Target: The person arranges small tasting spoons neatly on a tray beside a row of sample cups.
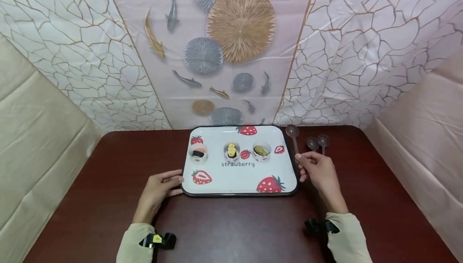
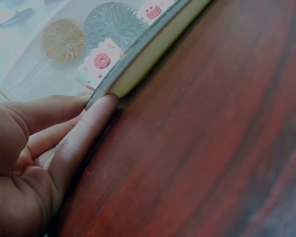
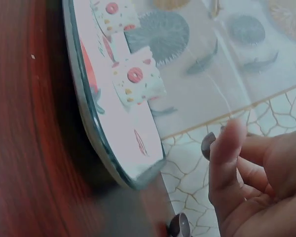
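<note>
A white tray [image 1: 224,182] with a dark rim and strawberry prints lies on the table. My left hand [image 1: 159,190] pinches its left edge near the front corner, thumb and fingers on the rim. At the tray's right side, my right hand [image 1: 320,173] holds a translucent brown plastic spoon [image 1: 292,131] by the handle end, bowl pointing away. Three small patterned cups stand in a row on the tray: the left cup [image 1: 199,160] with an orange and black sushi piece, the middle cup [image 1: 232,159] with a yellow-topped one, the right cup [image 1: 261,158] with a green one.
Beyond my right hand lie two more spoons, the nearer spoon [image 1: 312,143] and the farther spoon [image 1: 323,139]. A patterned cloth wall [image 1: 238,94] rises behind the dark reddish table [image 1: 231,227]. Beige cloth hangs at both sides.
</note>
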`<state>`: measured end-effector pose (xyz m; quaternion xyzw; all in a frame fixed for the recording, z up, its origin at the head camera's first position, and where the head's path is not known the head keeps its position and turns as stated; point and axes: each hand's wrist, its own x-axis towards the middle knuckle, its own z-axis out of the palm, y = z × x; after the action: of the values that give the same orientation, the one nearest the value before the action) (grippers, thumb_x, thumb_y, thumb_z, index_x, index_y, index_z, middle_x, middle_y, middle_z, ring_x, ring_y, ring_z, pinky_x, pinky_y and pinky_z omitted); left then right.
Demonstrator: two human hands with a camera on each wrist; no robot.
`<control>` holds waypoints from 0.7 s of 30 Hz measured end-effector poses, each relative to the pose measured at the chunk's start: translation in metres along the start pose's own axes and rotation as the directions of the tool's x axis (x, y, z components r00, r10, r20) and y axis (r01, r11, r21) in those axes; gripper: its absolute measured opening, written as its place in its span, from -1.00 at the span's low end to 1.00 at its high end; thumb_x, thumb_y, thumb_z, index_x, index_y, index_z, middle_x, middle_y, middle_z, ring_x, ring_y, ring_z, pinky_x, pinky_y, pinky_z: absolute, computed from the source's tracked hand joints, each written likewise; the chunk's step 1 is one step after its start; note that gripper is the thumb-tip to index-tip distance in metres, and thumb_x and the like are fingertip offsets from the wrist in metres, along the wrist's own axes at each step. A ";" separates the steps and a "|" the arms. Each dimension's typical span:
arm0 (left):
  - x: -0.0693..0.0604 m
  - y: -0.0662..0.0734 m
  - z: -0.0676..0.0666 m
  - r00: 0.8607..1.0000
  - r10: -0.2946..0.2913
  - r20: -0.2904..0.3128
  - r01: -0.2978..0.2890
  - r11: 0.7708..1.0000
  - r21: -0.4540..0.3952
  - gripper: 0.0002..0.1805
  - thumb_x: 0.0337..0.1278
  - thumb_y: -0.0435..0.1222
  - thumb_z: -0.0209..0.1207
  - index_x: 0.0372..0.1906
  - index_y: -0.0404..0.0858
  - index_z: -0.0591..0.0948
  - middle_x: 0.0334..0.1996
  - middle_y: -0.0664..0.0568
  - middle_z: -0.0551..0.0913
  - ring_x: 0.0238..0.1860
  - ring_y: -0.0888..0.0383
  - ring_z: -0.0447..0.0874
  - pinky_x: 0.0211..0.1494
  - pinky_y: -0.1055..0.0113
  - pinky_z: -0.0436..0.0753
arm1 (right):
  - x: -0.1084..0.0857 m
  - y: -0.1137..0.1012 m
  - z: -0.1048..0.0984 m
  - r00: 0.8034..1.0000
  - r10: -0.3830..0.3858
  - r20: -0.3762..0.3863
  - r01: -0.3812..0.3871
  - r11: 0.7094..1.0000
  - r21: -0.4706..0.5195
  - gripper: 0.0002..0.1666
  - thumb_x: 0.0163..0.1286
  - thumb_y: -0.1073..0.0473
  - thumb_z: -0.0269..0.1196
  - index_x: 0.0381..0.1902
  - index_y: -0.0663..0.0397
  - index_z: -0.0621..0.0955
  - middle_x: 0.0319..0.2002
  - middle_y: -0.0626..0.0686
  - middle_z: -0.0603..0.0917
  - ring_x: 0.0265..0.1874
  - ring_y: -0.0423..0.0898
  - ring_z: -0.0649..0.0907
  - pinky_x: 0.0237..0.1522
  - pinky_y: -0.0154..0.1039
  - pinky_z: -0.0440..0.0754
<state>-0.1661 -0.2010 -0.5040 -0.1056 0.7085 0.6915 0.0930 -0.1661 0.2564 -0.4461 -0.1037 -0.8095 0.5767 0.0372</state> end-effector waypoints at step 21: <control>-0.004 0.000 -0.003 0.999 -0.012 0.038 0.011 1.000 0.023 -0.46 0.43 -0.34 0.34 0.42 -0.38 0.55 0.30 -0.34 0.62 -0.03 0.23 0.79 -0.02 0.24 0.86 | -0.011 0.005 0.018 0.999 0.031 0.033 -0.032 0.999 0.041 -0.66 0.63 0.27 0.22 0.15 0.50 0.62 -0.34 0.11 0.65 -0.47 -0.22 0.65 -0.42 -0.20 0.85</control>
<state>-0.1620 -0.2042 -0.5027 -0.0954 0.7138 0.6847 0.1118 -0.1583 0.2395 -0.4561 -0.1063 -0.7961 0.5955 0.0173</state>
